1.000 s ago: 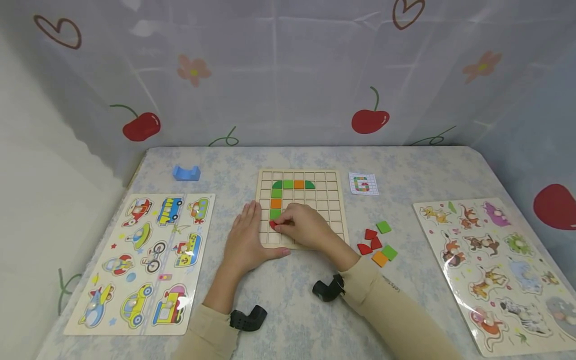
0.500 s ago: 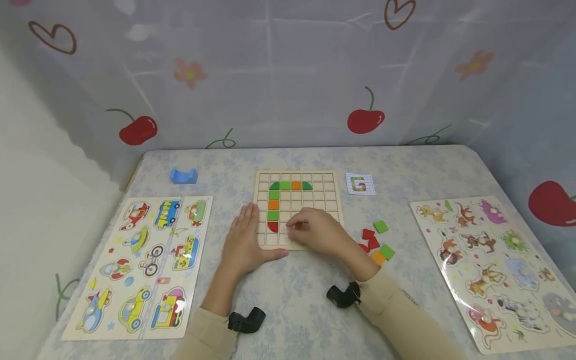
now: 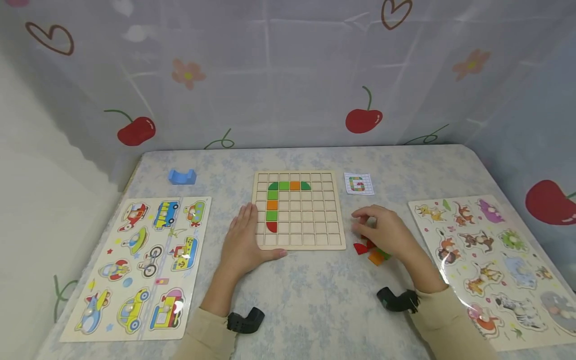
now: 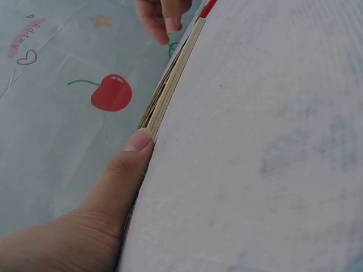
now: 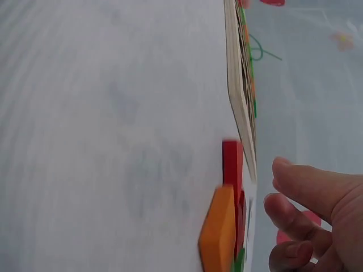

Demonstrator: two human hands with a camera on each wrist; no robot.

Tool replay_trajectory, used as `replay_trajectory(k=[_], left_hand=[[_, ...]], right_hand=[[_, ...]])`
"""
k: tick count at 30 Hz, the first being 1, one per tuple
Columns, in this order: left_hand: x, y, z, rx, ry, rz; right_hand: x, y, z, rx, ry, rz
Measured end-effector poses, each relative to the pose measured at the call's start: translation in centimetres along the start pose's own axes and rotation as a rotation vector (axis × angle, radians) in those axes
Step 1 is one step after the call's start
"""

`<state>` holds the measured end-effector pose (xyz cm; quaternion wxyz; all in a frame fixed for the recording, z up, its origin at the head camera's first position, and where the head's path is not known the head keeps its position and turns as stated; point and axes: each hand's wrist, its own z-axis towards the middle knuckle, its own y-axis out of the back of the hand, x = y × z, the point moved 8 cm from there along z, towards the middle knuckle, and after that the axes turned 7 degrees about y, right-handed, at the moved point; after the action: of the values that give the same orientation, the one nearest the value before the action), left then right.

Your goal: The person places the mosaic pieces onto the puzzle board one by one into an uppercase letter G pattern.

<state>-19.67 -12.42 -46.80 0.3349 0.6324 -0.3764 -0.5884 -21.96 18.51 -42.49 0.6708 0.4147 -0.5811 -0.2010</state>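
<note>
The right hand (image 3: pixel 382 230), fingers loosely curled and holding nothing, hovers directly over the loose red, orange and green wooden tiles (image 3: pixel 371 251), right of centre in the frame.

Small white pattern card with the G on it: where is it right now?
In the head view, the small white pattern card lies flat just right of the wooden grid board's far corner, beyond the right hand.

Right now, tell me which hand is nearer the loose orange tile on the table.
Right. The right hand hovers over the loose pile, just above the orange tile. The left hand rests far across, at the grid board's left edge.
</note>
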Motion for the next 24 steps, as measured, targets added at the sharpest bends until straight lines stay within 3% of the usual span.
replay_trajectory(k=[5,13,24], left_hand=[[0.0,0.0,0.0,0.003,0.002,-0.006],[0.1,0.0,0.0,0.005,0.004,-0.006],[0.1,0.0,0.1,0.001,-0.003,-0.006]], right_hand=[[-2.6,1.9,-1.2,-0.009,-0.09,-0.099],[-4.3,2.7,-2.0,0.0,-0.185,-0.121],[-4.4,2.3,-1.8,0.051,-0.169,-0.079]])
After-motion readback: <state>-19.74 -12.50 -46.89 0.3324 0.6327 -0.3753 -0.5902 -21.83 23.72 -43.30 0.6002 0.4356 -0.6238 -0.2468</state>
